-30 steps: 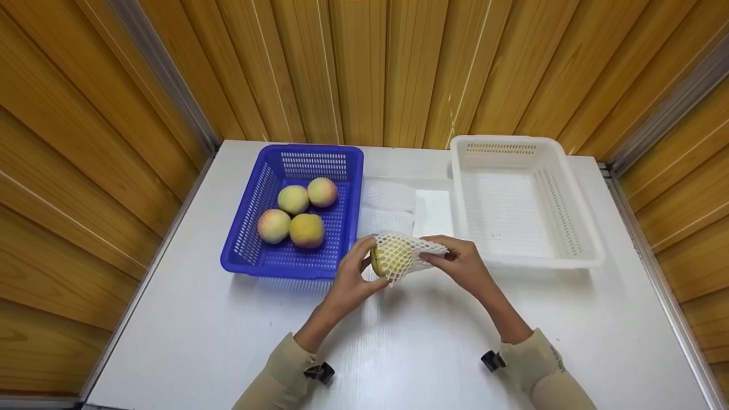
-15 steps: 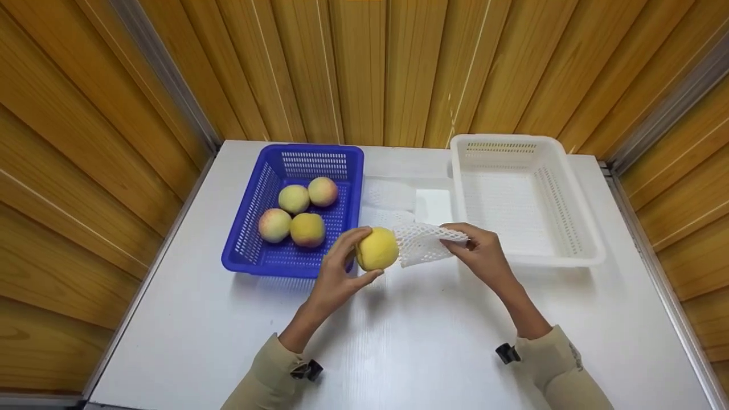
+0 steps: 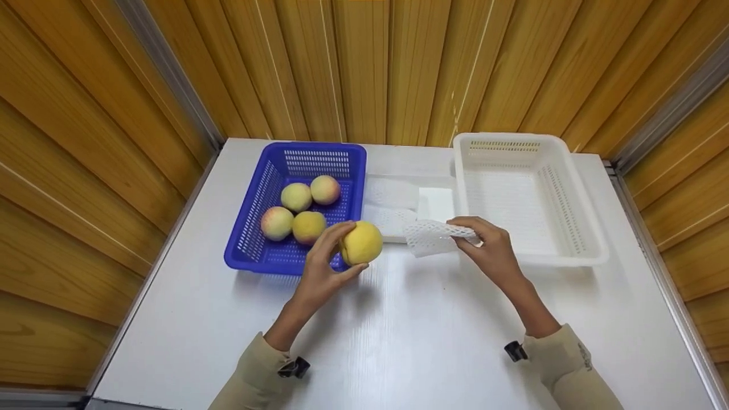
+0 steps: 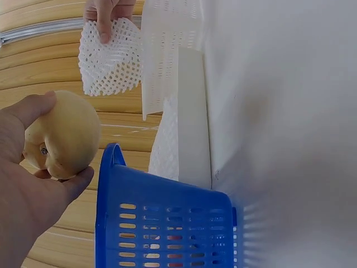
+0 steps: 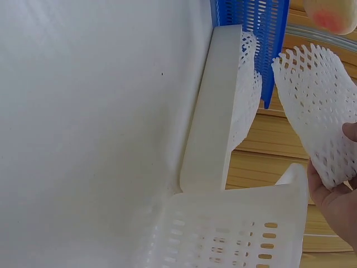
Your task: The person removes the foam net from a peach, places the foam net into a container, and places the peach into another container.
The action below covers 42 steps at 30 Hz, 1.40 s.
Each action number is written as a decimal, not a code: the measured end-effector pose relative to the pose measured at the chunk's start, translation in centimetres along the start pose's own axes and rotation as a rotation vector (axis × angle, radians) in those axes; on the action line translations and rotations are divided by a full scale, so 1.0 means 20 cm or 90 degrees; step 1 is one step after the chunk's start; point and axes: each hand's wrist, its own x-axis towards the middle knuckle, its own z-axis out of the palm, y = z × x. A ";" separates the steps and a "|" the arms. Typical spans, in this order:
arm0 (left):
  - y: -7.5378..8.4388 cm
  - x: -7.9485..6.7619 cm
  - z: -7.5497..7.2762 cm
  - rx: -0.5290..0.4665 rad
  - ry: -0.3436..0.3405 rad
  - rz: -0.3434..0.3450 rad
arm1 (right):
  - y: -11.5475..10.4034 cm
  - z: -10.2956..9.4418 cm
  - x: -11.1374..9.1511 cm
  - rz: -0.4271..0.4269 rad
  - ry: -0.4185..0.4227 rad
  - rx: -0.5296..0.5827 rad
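Note:
A yellow peach [image 3: 363, 243] is gripped between the thumb and fingers of my left hand [image 3: 323, 267], held up by the front right corner of the blue basket [image 3: 239, 263]. In the left wrist view the stem end of the peach [image 4: 75, 137] shows, bare of any wrapping. My right hand [image 3: 491, 250] pinches one end of a white foam fruit net [image 3: 428, 238], whose other end points at the peach. The right wrist view shows this net [image 5: 312, 95] hanging slack and hollow. A gap separates net and peach.
Several peaches [image 3: 277, 223] lie inside the blue basket. A shallow white tray [image 3: 393, 239] with more foam nets [image 3: 390, 195] stands between it and a white basket [image 3: 598, 250] on the right. Wood-patterned walls [image 3: 364, 68] enclose the white table [image 3: 398, 341].
The foam net has come off the peach. My left hand has moved left with the bare peach, while my right hand has drawn the net away to the right.

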 end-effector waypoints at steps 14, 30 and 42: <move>-0.03 -0.01 -0.07 0.053 0.021 -0.002 | 0.01 0.01 0.02 -0.024 0.029 -0.047; -0.04 0.02 -0.09 0.082 0.031 -0.010 | 0.02 0.05 0.06 -0.043 0.092 -0.139; -0.04 0.08 -0.10 0.071 0.030 0.004 | 0.01 0.07 0.11 -0.022 0.090 -0.176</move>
